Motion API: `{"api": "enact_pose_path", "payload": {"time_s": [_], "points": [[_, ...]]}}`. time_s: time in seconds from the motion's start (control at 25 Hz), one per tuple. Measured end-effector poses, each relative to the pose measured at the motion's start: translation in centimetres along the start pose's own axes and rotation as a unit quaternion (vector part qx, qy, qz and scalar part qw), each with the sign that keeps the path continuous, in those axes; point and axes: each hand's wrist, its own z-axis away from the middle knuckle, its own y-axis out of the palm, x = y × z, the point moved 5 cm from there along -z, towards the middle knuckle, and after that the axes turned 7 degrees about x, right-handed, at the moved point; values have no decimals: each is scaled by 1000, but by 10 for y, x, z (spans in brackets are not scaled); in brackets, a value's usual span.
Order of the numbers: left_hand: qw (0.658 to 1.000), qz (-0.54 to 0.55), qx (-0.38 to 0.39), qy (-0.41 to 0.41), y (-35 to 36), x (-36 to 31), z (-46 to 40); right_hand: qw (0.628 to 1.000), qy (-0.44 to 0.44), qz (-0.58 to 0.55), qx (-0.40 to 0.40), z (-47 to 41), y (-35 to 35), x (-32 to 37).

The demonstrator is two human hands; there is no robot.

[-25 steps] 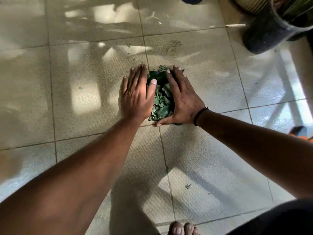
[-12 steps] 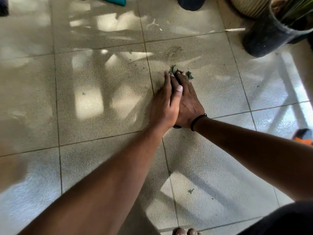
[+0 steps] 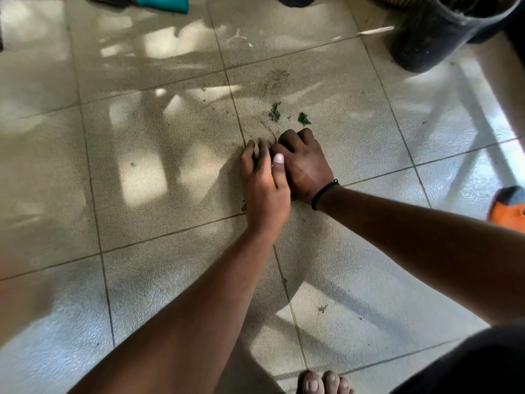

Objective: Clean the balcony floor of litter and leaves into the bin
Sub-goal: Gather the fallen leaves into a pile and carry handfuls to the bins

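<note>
Near the middle of the tiled floor, the left hand and the right hand are pressed together, fingers curled down and inward. What is gripped cannot be told, as nothing is seen between the palms. Two green leaf scraps are left lying just beyond the hands' knuckles. Farther beyond the hands, to the right, a dark plant pot is set; to the left, a teal-handled tool is laid.
</note>
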Motion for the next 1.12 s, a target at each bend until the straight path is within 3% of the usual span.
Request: {"api": "enact_pose_path", "payload": {"time_s": [0.12,0.24,0.32,0.4,0.52,0.64,0.72,0.8,0.84,0.88,0.92,1.0,1.12], "points": [[1000,15,24,7,-12,2,-6,999,-49,0,13,-6,-11,0],[999,34,7,15,-26,0,-10,997,-39,-31,59,-9,-25,-8],[997,68,-29,7,-34,-1,-15,991,16,-130,37,-6,-33,-15],[992,116,-52,-24,-38,-2,-19,959,92,-265,-34,-1,-48,-21],[976,195,-86,-36,-39,-16,-13,880,182,-432,-76,0,-65,-24],[940,319,-81,-92,-28,-38,5,730,240,-633,-92,-9,-73,-8],[883,436,-56,-167,-16,-44,10,628,259,-729,-84,-10,-78,9],[804,554,-16,-215,-9,-48,10,570,258,-777,-62,-7,-79,21],[776,592,2,-217,-8,-48,9,570,248,-781,-62,-5,-80,24],[763,612,20,-206,-9,-50,7,599,232,-763,-71,-3,-82,25],[760,622,35,-188,-11,-51,3,651,214,-723,-84,-1,-85,27],[769,620,37,-151,-21,-58,-6,750,195,-621,-116,1,-91,32],[805,582,10,-115,-42,-74,-16,812,157,-541,-151,1,-105,42]]}}
